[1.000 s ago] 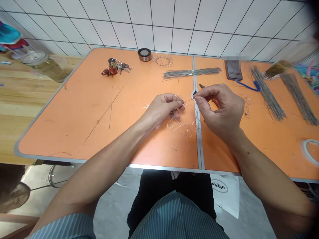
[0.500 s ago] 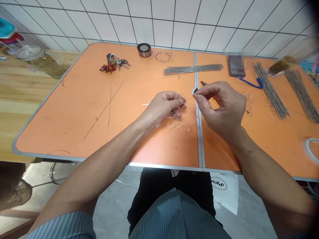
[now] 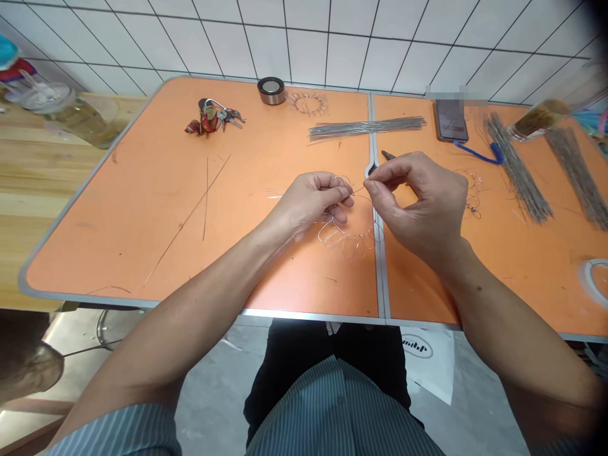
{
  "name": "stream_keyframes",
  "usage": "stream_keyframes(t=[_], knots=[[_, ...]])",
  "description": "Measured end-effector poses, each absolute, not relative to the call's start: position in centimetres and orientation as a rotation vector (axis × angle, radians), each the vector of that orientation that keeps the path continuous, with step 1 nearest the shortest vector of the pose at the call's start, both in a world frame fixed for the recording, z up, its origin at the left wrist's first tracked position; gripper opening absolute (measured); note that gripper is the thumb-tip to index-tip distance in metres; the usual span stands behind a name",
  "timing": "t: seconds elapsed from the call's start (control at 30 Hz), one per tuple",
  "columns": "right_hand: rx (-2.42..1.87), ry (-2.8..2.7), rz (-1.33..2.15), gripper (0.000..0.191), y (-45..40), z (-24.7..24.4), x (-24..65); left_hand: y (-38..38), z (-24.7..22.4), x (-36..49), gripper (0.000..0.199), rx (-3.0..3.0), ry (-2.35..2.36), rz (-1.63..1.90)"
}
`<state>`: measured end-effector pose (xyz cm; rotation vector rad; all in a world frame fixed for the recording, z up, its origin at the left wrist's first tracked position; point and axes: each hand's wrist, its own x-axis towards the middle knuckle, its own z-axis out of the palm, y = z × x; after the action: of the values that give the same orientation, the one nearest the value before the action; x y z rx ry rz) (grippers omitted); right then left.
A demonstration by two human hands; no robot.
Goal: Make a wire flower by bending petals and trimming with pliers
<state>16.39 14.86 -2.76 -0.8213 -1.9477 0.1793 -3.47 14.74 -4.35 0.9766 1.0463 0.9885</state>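
Lying on the floor below the table's near edge, closer to the wearer than either grip, a white bag (image 3: 437,373) bears dark lettering inside an oval logo (image 3: 417,346); the characters look stylised or turned over, and I cannot read them with certainty. Beyond the right hand and to its right, the phone (image 3: 451,126) is partly hidden by a pixelated patch.

The left hand (image 3: 318,201) is closed in a narrow pinch, thumb against forefinger, holding a ring of thin looped wire (image 3: 350,235). That ring hangs from the fingertips between the two hands, its small loops fanning out along the lower arc, just above or touching the orange table (image 3: 142,183); which, I cannot tell. The right hand (image 3: 420,206) is also pinched tight, thumb and forefinger gripping a fine wire end (image 3: 359,189) that runs across the short gap to the left fingertips.

Directly beyond the grips lies a bundle of straight wires (image 3: 365,128). Farther out and slightly left sit a second looped ring (image 3: 308,95) and a roll of tape (image 3: 271,95), with keys (image 3: 230,118) farther left. Just behind the right fingers, a dark tool tip (image 3: 387,154) pokes out.
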Motion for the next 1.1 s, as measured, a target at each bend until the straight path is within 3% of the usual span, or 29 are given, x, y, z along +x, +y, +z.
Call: stream_keyframes(t=[1.1], knots=[[-0.969,-1.944,0.224,0.013,14.37,-2.34,16.39,14.48,-4.09,-3.35,0.012,0.999,1.058,0.957]])
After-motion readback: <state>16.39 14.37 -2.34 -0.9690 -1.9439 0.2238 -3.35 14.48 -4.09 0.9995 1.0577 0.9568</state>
